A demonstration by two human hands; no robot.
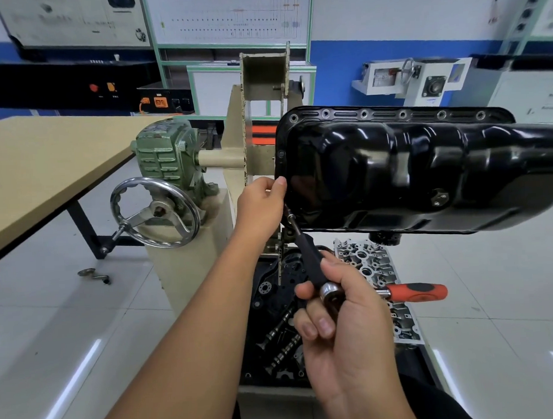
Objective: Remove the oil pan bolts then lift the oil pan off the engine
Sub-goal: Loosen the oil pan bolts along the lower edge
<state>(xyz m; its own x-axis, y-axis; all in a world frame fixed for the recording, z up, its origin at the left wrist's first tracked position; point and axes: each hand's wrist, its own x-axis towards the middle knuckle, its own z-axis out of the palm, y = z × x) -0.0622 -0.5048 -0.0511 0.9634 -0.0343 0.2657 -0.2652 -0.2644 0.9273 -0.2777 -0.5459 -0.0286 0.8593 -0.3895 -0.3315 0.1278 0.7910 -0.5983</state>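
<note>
The black oil pan (394, 169) sits on the engine, which is held on a cream stand (234, 141), and fills the upper right of the view with its glossy underside toward the person. Empty bolt holes run along its top flange (385, 113); a drain plug (439, 198) shows low on its side wall.

The left hand (262, 200) is at the pan's left edge, with thumb and fingers curled as if pinching something small against the flange; what it holds cannot be seen. The right hand (340, 317) grips a ratchet wrench (331, 294) at its head, fingers wrapped round it. A long black extension (305, 246) runs from the ratchet head up and left to the pan's lower left corner, where its tip meets the flange just below the left hand. The wrench's orange handle (418, 292) points out to the right.

Below the pan, a tray (272, 292) holds camshafts (281, 342) and a cylinder head (373, 268). To the left, a green gearbox (165, 151) with a steel handwheel (155, 213) is mounted on the stand. A tan table (45, 162) stands further left. A small crank part (94, 274) lies on the tiled floor (83, 312).
</note>
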